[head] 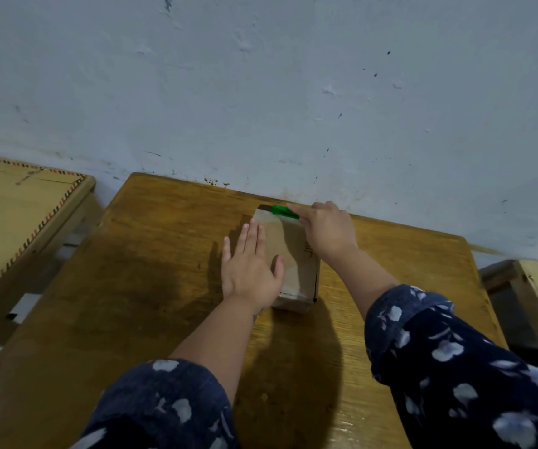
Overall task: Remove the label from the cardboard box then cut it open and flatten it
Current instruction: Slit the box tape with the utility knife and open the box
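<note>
While the left hand steadies the cardboard box, the right hand sets a green cutter at the box's far end.

Since the box lies lengthwise near the middle of the wooden table, its far end close to the wall, the cut probably goes best drawn along the taped centre seam toward the body, with light pressure so the blade parts only the tape. The left hand lies flat, fingers straight and spread, palm pressing the box's top left side; it should stay clear of the seam line. The right hand's fingers are curled round the cutter's handle, forefinger laid along it. Whether the label is already off, I cannot tell.
</note>
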